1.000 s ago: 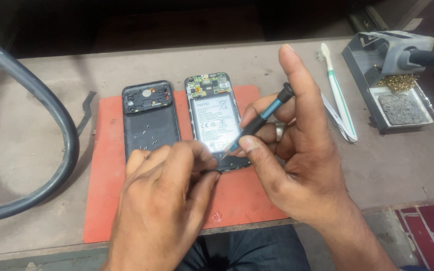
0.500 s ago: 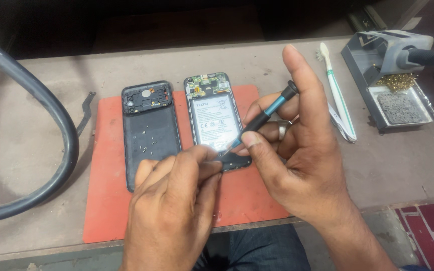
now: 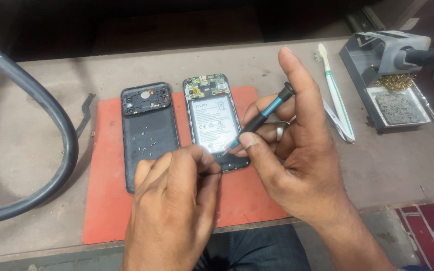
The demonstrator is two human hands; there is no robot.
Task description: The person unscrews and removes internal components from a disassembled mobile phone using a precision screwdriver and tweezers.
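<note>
Nearest me, my left hand (image 3: 174, 200) is curled, fingers pressed on the lower end of the opened phone (image 3: 212, 118). My right hand (image 3: 297, 165) grips a precision screwdriver (image 3: 262, 118), tip at that same end. The phone lies on an orange mat (image 3: 111, 211) beside its back cover (image 3: 149, 130). Farther right on the bench (image 3: 36, 80): toothbrush (image 3: 335, 93), soldering stand (image 3: 388, 80).

Even, soft daylight falls on the bench (image 3: 287, 60); its far edge drops into near-black shadow. Faint shadows sit beneath both hands. Mild glare marks the battery (image 3: 213, 123). Focus is sharp centrally, with slight softness toward frame corners.
</note>
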